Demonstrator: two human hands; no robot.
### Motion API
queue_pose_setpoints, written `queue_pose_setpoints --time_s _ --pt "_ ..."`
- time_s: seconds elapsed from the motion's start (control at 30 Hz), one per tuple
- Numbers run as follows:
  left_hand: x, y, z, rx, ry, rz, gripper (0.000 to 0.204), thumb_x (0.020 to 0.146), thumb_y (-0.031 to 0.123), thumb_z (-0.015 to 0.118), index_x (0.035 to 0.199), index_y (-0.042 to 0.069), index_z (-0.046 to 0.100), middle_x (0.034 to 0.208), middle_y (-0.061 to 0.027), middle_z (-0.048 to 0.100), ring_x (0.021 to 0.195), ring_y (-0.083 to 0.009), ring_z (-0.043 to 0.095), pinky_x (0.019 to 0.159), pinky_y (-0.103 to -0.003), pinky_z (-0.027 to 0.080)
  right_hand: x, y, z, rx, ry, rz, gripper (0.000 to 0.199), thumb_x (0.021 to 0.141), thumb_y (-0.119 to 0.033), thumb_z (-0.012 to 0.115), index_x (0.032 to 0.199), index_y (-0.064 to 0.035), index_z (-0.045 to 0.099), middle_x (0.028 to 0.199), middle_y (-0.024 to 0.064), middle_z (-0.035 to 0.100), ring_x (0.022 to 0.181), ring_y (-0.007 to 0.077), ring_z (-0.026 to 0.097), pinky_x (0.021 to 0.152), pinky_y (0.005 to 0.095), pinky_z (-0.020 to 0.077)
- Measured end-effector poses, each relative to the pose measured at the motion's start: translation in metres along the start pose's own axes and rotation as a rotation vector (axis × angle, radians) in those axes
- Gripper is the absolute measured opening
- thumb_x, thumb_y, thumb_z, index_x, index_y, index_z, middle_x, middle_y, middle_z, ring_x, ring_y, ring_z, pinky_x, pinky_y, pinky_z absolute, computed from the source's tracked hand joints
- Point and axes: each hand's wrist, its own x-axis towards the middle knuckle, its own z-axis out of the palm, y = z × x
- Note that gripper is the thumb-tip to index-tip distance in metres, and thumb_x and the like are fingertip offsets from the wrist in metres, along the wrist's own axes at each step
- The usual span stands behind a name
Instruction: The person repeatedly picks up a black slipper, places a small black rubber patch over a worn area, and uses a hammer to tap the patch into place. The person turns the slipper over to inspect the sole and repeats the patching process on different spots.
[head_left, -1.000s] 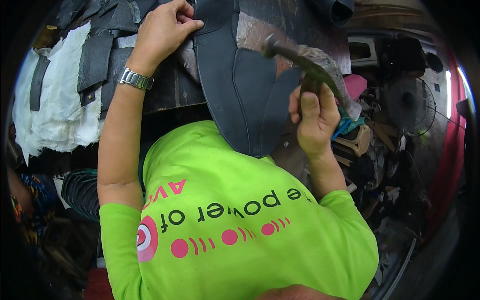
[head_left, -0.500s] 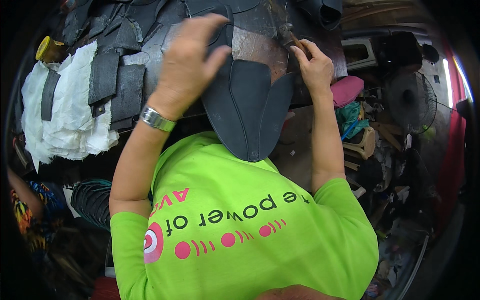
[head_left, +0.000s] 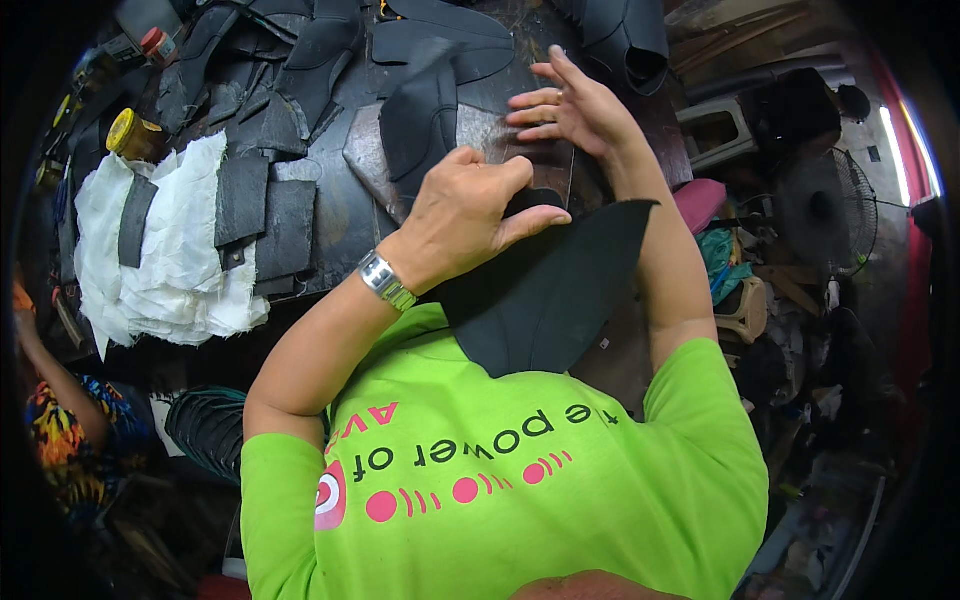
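A large black sheet of leather-like material (head_left: 545,300) hangs from the workbench edge down over my green shirt. My left hand (head_left: 465,215), with a metal wristwatch, is closed on the sheet's upper edge, thumb pinching it against the fingers. My right hand (head_left: 575,110) lies flat just beyond it with the fingers spread, pressing on a grey metal slab (head_left: 365,150) and the dark material on it. It holds nothing. A narrow black curved piece (head_left: 420,120) lies on the slab left of my right hand.
Several black cut pieces (head_left: 270,200) cover the dark workbench. White cloth (head_left: 160,260) lies at its left, next to a yellow-lidded jar (head_left: 130,132). A fan (head_left: 820,200) and clutter stand at the right. Another person's arm (head_left: 50,370) is at the far left.
My right hand no longer holds the hammer, which is out of view, and now lies flat. My left hand came down from the bench top and closed on the sheet's edge.
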Motion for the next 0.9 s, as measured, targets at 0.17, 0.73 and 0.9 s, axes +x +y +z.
queue_pose_setpoints --time_s 0.17,0.73,0.9 --pt "0.011 0.017 -0.039 -0.213 0.148 0.227 0.045 0.073 0.044 0.086 0.07 0.009 0.058 0.058 -0.0049 0.048 0.052 -0.0257 0.048 0.063 -0.033 0.046 0.052 0.001 0.007 0.268 0.036 -0.021 0.078 0.096 -0.049 0.062 0.138 0.0104 0.036 0.114 0.0346 0.061 0.107 0.0443 0.066 0.089 0.0563 0.0571" --pt "-0.006 -0.063 -0.056 -0.764 0.145 -0.799 0.057 0.097 0.055 0.061 0.081 0.001 0.065 0.08 -0.0069 0.064 0.058 -0.0115 0.059 0.056 -0.023 0.045 -0.038 0.056 0.105 0.008 0.207 -0.764 0.096 0.077 0.011 0.077 0.154 -0.0115 0.024 0.132 0.017 0.045 0.113 0.0244 0.059 0.095 0.0366 0.0567" --pt "-0.006 -0.061 -0.055 -0.911 0.133 -0.92 0.036 0.098 0.038 0.066 0.09 0.003 0.067 0.079 -0.0022 0.067 0.063 -0.0044 0.061 0.051 -0.021 0.045 -0.046 0.067 0.13 -0.199 0.119 -0.844 0.087 0.079 0.006 0.077 0.152 -0.0093 0.031 0.141 0.0146 0.044 0.12 0.0221 0.057 0.103 0.0333 0.0514"
